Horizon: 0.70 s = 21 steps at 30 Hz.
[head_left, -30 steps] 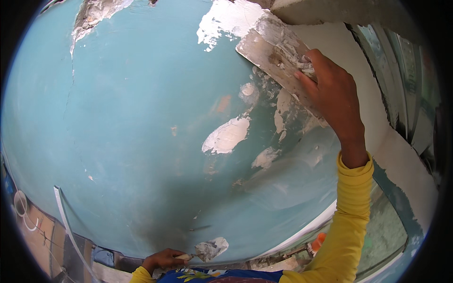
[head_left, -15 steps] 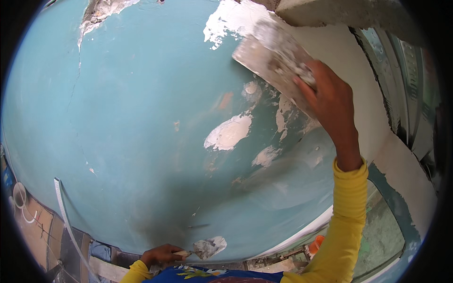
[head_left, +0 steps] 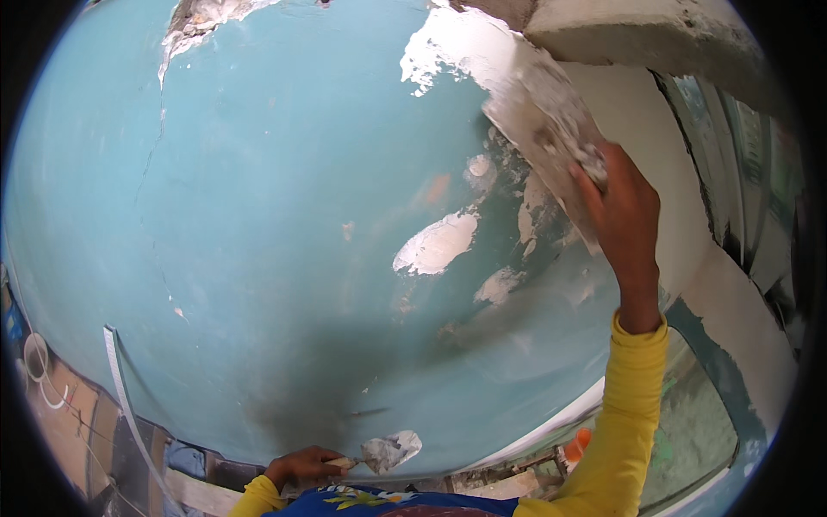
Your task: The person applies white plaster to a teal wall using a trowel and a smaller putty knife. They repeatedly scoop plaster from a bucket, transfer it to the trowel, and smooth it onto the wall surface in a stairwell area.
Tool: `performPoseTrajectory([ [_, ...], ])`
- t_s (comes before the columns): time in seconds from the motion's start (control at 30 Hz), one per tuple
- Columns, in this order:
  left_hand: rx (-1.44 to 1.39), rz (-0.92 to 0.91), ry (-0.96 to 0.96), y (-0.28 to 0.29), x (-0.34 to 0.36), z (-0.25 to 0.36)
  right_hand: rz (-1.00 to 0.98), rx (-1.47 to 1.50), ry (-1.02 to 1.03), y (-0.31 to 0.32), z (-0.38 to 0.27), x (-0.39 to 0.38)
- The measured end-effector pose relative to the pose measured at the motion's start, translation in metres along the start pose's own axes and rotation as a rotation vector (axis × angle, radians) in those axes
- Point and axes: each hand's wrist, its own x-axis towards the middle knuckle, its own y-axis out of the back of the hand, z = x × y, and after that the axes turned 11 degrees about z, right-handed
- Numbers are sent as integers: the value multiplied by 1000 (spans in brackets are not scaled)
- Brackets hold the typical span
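My right hand (head_left: 624,211) is closed on the handle of a wide plastering trowel (head_left: 551,129) smeared with plaster. The trowel's blade lies at or close to the blue-green wall (head_left: 284,189), over the right end of a fresh white plaster patch (head_left: 452,43). Whether its whole edge touches the wall cannot be seen. Low in front of me, my left hand (head_left: 306,465) grips a small pointing trowel (head_left: 389,451) by its handle; a lump of grey-white plaster covers its blade. Dried plaster spots (head_left: 438,245) mark the wall below the large trowel.
A broken hole (head_left: 202,21) with a crack running down is at the upper left. A concrete ledge (head_left: 646,34) juts out at the upper right. A long metal straightedge (head_left: 129,405) leans at the lower left. An orange container (head_left: 577,445) sits below my right arm.
The large trowel and my right hand have moved right and slightly down, the blade turning steeper. The view has shifted a little. My left hand still holds the small trowel.
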Motion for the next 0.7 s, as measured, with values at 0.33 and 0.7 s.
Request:
performPoseTrajectory([
  [0.33,-41,-33,1,-1,19,9,-18,-12,109,-32,-14,48],
  [0.7,18,-15,55,-5,34,12,-109,-16,35,-23,38,-2],
])
